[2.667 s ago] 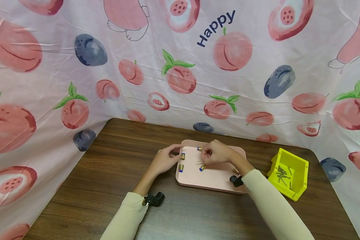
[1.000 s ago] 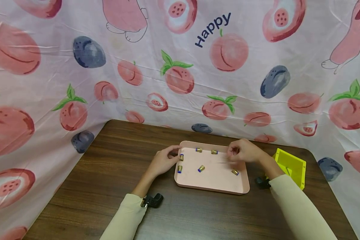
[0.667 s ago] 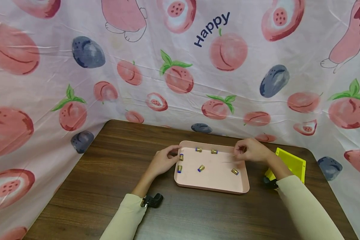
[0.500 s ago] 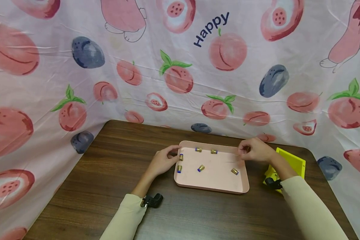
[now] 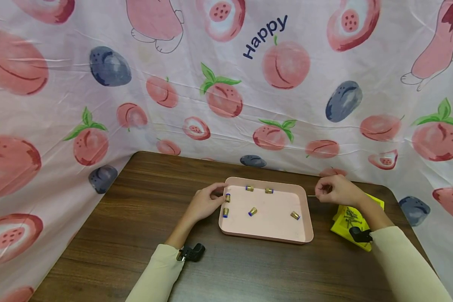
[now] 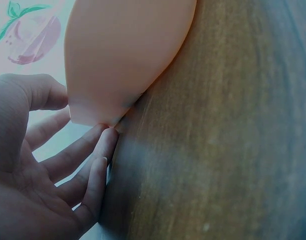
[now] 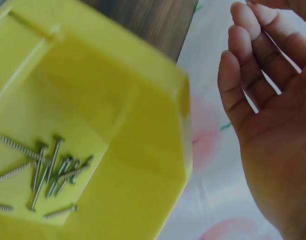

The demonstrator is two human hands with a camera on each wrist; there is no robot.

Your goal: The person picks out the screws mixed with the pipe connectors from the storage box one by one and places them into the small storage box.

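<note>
A shallow pink tray lies on the table, holding several brass fittings with blue ends, among them one fitting near its middle and another fitting at the right. My left hand grips the tray's left end; in the left wrist view its thumb meets the rim and the fingertips touch lower down the wall. Beyond the tray's right edge, my right hand pinches a thin screw pointing left. In the right wrist view the pinching fingertips are partly cut off by the top edge.
A yellow bin with several screws inside stands right of the tray, partly hidden by the right forearm. The dark wooden table ends at a fruit-printed cloth at the back and sides.
My right hand has moved from over the tray rightward past its right edge, carrying the screw towards the yellow bin. The left hand has stayed at the tray's left end.
</note>
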